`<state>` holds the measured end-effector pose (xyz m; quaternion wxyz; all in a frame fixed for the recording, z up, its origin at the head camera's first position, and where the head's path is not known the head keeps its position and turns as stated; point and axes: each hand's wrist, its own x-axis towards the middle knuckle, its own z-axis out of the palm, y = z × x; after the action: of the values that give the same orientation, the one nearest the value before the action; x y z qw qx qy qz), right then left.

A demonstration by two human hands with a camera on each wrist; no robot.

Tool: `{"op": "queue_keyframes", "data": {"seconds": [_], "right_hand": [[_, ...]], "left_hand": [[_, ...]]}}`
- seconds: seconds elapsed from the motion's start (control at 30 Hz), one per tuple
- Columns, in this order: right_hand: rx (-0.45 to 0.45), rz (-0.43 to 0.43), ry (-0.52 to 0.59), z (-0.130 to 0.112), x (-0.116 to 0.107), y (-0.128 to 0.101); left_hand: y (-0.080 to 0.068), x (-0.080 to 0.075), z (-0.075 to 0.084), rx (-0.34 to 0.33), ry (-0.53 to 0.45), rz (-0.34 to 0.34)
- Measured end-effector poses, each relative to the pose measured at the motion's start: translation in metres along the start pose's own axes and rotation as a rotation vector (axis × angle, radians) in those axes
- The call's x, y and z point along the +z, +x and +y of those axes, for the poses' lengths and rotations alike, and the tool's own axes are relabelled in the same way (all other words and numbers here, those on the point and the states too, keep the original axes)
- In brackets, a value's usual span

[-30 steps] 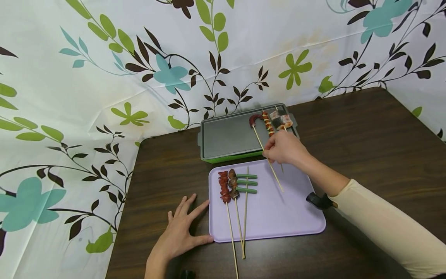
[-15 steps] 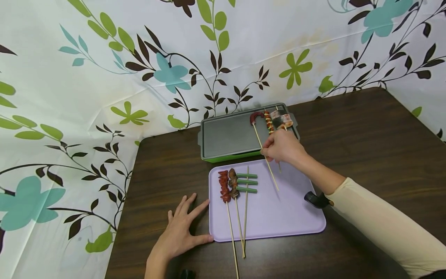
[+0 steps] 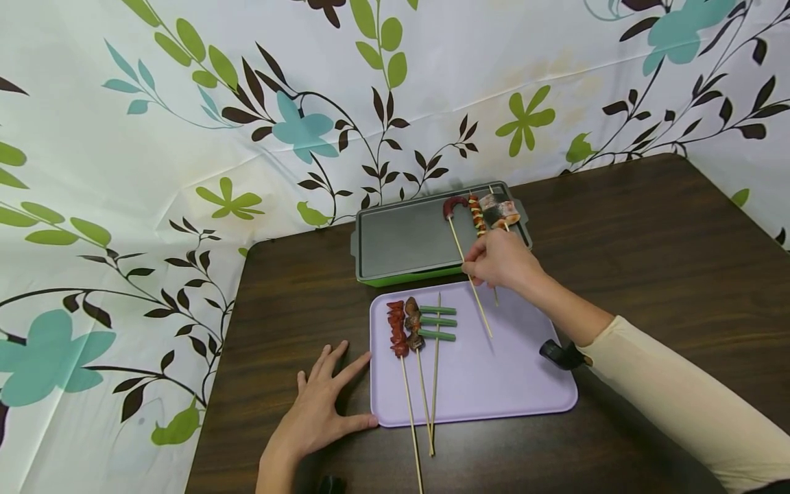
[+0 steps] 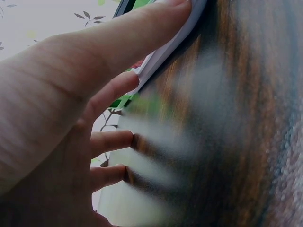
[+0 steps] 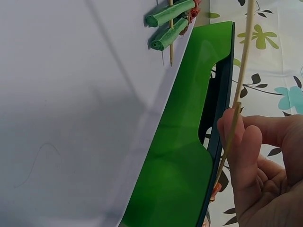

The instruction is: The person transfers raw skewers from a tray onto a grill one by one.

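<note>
Head view: I see right hand [image 3: 503,261] pinching stick of sausage skewer [image 3: 455,207], meat end resting on grill plate [image 3: 401,240], stick reaching over purple tray [image 3: 494,377]. Left hand [image 3: 321,412] flat on table [image 3: 648,240], fingers relaxed, probably touching tray edge.

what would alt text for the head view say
A person's right hand pinches the stick of a skewer whose food end lies on a green grill tray, while the left hand rests flat beside a lilac tray holding three more skewers.
</note>
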<state>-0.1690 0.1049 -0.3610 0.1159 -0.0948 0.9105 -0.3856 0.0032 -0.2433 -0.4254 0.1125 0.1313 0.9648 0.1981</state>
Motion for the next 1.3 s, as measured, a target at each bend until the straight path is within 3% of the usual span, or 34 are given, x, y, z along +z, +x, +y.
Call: {"op": "queue_keyframes", "data": {"seconds": [0.73, 1.3], "right_hand": [[-0.008, -0.018, 0.015, 0.005, -0.005, -0.017], [0.016, -0.020, 0.178, 0.017, -0.017, -0.068]], "left_hand": [[0.000, 0.003, -0.001, -0.011, -0.008, -0.006], [0.000, 0.002, -0.001, -0.009, 0.000, 0.000]]}}
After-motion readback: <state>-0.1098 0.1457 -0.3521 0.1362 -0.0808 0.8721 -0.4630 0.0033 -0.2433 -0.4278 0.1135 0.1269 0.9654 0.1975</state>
